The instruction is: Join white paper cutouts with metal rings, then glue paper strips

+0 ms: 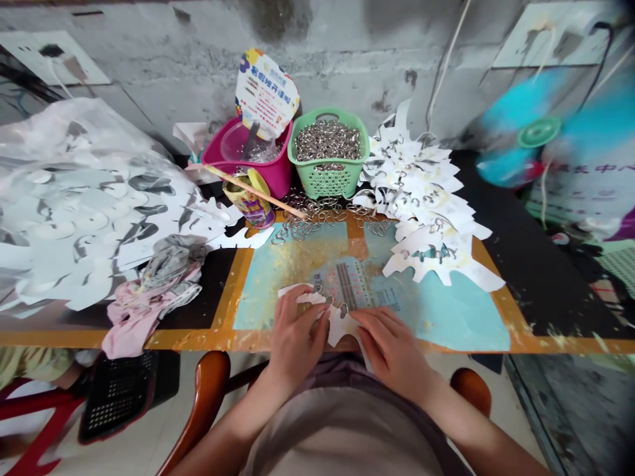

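Observation:
Between my hands is a white cut-out sheet (339, 328) with jagged edges, held just over the table's front edge. A few small metal rings (343, 309) stand along its upper side. My left hand (294, 337) grips the left part with thumb and fingers closed, close to the rings. On the other side, my right hand (389, 338) pinches the sheet's right edge. Parts of the sheet are hidden behind the fingers. Beyond it, a pile of loose metal rings (310, 218) lies on the blue table covering (446, 314).
A green basket (330, 180) full of metal rings stands beside a pink basket (275, 168). A stick (258, 192) rests across a tin (253, 208). White cut-outs with rings (421, 192) are heaped right; more cut-outs (64, 218) and a cloth (149, 291) lie left. A blue fan (526, 132) is at right.

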Available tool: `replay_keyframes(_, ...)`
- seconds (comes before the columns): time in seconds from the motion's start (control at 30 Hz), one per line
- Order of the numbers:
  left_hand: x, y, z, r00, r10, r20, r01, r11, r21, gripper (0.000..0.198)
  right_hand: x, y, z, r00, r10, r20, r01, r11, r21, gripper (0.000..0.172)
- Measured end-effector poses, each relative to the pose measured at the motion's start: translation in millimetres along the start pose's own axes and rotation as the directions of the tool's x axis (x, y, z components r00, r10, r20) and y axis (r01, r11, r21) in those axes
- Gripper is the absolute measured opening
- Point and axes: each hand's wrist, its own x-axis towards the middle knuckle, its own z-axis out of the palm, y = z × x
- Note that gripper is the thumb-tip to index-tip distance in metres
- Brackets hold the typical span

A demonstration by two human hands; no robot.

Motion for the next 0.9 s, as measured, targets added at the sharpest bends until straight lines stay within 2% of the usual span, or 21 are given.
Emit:
replay_keyframes(0.17,14,10,6.5,0.985,-0.011,0.173,0.0,0.998,0.061,0.017,-6,6,10,0.998,-0.018,0.064,0.023,0.997,-0.071,0.042)
replay_keyframes(0.43,29,11,3.8,0.946,-0.006,0.324,-0.009,0.999,0.044,0.01,-5,7,13,0.993,0.027,0.115,-0.015,0.995,-0.102,0.043)
replay_keyframes(0.53,24,15,7.8,0.96,-0.044,0.278,-0.001,0.987,0.161,0.012,-3,5,11,0.989,0.03,0.147,-0.013,0.993,-0.113,0.044)
replay_keyframes(0.67,10,21,14.9,0.985,-0.098,0.14,0.056,0.96,0.275,0.009,1,1,9,0.967,0.035,0.252,0.023,0.974,-0.226,0.043)
replay_keyframes(0.77,0,18,11.4,0.992,-0.105,0.069,0.089,0.975,0.203,0.008,4,-3,7,0.956,0.05,0.289,0.035,0.959,-0.281,0.041)
replay_keyframes(0.83,-6,14,3.2,0.995,-0.095,0.018,0.092,0.988,0.12,0.026,5,-4,6,0.951,0.041,0.308,0.054,0.955,-0.293,0.043)
replay_keyframes(0.9,-9,9,-6.3,0.999,-0.031,0.021,0.03,0.999,0.033,0.042,6,-4,5,0.945,0.031,0.325,0.072,0.951,-0.3,0.043)
